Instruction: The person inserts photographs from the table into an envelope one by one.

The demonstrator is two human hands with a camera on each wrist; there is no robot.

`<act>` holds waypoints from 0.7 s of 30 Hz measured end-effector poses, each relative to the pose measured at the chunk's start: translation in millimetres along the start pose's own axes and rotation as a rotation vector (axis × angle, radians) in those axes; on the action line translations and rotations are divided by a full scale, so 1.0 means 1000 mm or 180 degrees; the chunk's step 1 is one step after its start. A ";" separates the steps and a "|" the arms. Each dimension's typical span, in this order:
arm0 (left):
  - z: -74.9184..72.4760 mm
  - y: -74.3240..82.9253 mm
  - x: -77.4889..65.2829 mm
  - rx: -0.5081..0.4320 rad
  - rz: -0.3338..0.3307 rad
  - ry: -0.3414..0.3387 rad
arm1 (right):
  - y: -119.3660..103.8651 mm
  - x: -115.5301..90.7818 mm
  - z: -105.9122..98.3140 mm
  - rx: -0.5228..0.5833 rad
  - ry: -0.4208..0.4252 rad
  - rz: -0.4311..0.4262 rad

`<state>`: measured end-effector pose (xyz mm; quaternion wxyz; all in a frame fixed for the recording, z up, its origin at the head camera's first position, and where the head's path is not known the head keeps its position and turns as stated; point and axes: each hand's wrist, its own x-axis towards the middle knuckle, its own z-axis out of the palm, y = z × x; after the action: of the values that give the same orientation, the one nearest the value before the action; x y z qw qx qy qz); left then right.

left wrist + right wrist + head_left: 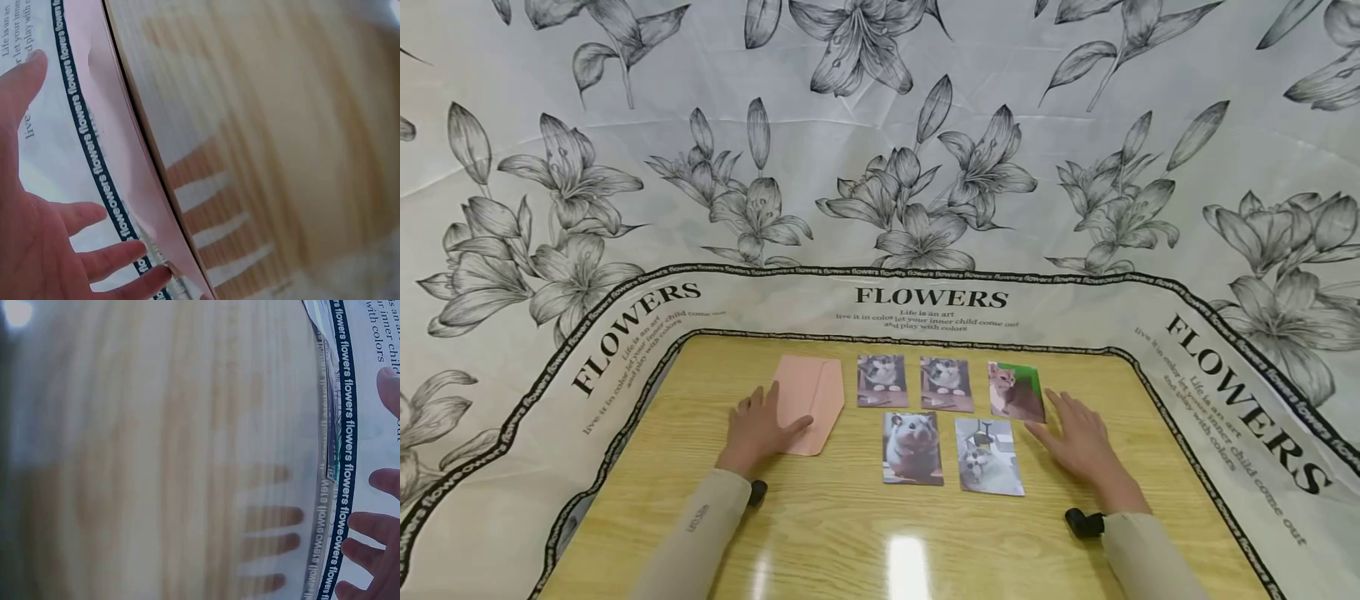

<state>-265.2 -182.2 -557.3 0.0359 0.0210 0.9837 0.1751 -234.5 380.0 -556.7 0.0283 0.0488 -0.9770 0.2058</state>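
My left hand [760, 429] has its fingers spread along the left side of a pink envelope [820, 400], thumb over its lower part. In the left wrist view the pink envelope [119, 119] shows edge-on beyond the fingers. My right hand [1078, 437] is spread beside a photo card of a brown cat on green [1017, 392], fingertips right at its edge. Two matching cat cards, left [882, 382] and middle [947, 385], lie in the same back row. In front are a hamster card [912, 448] and a white cat card [989, 458].
The cards lie on a wood-grain table [820, 533] with a bright light reflection near its front. A white flower-printed cloth [925, 312] borders the back and both sides. Black wrist devices show at the left cuff [757, 493] and right cuff [1084, 524].
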 end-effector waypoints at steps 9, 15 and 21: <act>0.002 0.010 -0.003 0.0000 -0.0119 -0.0003 | 0.001 0.012 0.008 0.0010 0.0032 0.0095; 0.000 0.016 -0.005 0.0057 -0.0171 0.0000 | 0.001 0.022 0.009 -0.0041 -0.0017 0.0212; 0.001 0.019 -0.005 0.0192 -0.0215 0.0046 | 0.000 0.028 0.009 -0.0072 -0.0005 0.0287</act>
<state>-259.9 -164.1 -551.0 0.0340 -0.0124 0.9889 0.1442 -262.9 373.8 -563.2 0.0188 0.0045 -0.9805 0.1958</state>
